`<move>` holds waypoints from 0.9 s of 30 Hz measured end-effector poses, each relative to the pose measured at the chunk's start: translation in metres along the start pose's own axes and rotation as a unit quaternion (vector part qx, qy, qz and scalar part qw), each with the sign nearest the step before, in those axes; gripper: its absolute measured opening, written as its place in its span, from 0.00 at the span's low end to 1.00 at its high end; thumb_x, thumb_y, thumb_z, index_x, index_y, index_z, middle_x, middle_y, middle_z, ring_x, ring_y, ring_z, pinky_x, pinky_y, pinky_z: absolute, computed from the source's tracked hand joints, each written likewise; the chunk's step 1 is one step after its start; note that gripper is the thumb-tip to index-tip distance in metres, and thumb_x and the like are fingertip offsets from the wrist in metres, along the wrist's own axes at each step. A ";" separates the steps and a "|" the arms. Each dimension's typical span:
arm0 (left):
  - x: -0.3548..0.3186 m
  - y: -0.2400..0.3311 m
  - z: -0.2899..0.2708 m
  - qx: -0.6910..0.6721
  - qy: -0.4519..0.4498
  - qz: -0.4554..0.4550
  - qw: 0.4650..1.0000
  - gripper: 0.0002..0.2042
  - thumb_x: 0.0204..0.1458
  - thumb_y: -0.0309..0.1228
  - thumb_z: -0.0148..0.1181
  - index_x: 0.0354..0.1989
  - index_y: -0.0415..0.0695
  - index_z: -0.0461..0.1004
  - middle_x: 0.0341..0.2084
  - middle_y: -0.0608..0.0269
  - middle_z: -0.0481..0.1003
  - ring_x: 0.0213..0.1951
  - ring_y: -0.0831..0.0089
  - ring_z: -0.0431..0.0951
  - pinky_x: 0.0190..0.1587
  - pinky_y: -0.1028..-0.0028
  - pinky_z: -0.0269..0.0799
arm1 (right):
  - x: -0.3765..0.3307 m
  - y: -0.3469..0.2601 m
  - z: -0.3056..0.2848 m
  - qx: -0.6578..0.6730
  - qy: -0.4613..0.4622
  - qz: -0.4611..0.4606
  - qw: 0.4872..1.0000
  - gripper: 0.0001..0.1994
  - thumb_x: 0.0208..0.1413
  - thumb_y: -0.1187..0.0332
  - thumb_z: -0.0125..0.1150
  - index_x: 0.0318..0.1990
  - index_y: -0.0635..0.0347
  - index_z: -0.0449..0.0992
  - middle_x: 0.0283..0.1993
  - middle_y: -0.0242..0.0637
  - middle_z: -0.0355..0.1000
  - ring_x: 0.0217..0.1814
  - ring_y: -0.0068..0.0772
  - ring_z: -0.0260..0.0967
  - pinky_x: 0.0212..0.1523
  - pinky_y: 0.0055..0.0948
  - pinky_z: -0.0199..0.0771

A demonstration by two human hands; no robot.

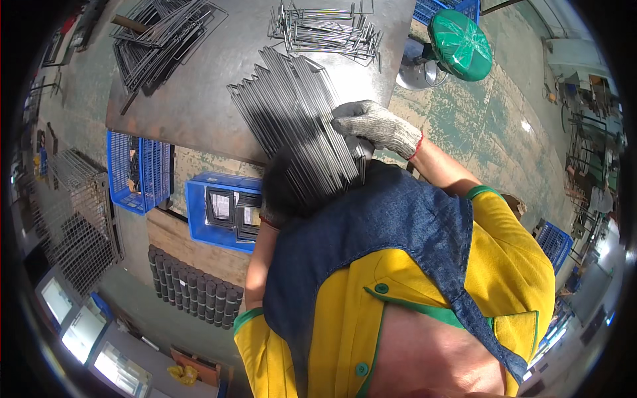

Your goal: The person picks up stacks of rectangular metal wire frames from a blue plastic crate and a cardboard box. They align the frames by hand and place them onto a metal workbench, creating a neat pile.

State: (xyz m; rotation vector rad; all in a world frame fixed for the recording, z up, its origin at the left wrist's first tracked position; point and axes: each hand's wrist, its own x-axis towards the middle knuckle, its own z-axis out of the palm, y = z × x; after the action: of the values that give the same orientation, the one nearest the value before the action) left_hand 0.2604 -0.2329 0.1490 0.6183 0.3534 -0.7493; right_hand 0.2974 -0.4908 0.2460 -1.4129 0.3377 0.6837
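A thick bundle of thin grey metal wire frames (298,119) lies slanted across the near edge of the metal table, its lower end against my dark blue apron (371,212). My right hand (378,126), in a pale knitted glove with a red cuff, presses against the bundle's right side, thumb and fingers closed at its edge. My left hand (275,202) is in deep shadow at the bundle's lower left; its fingers are hidden. Farther back on the table lie a smaller row of bent wire pieces (325,30) and, at the left, a tangled heap of wire frames (162,46).
Below the metal table (199,123) stand a blue crate (199,222) with dark flat pieces and another blue crate (123,172). A green-topped stool (461,46) stands at the right. Dark cylinders (192,285) and a wire cage (73,219) occupy the left floor.
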 end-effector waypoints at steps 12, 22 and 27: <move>0.001 -0.005 -0.005 -0.088 -0.020 -0.020 0.996 0.18 0.59 0.32 0.35 0.55 0.36 0.60 0.51 0.54 0.65 0.52 0.67 0.66 0.56 0.68 0.63 | -0.006 -0.005 -0.013 0.011 -0.015 0.034 0.999 0.16 0.49 0.62 0.60 0.38 0.67 0.73 0.28 0.36 0.72 0.24 0.20 0.68 0.21 0.20 0.68; 0.001 -0.005 0.004 0.054 -0.028 0.030 0.998 0.19 0.59 0.33 0.34 0.56 0.37 0.59 0.52 0.54 0.65 0.53 0.66 0.66 0.56 0.68 0.63 | -0.004 0.001 0.000 0.054 0.011 -0.026 0.998 0.16 0.50 0.64 0.58 0.44 0.64 0.70 0.26 0.32 0.69 0.17 0.16 0.64 0.12 0.16 0.65; 0.006 -0.014 -0.023 -0.038 0.009 0.012 0.999 0.19 0.59 0.31 0.32 0.56 0.37 0.59 0.53 0.54 0.64 0.53 0.66 0.65 0.56 0.67 0.62 | -0.009 -0.007 0.005 0.057 0.027 0.015 0.998 0.13 0.48 0.63 0.62 0.37 0.63 0.74 0.20 0.29 0.68 0.11 0.14 0.58 0.10 0.15 0.61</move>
State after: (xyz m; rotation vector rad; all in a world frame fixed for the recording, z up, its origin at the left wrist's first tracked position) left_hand 0.2524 -0.2298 0.1223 0.5575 0.3881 -0.7052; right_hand 0.2942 -0.4876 0.2575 -1.3227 0.4346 0.6411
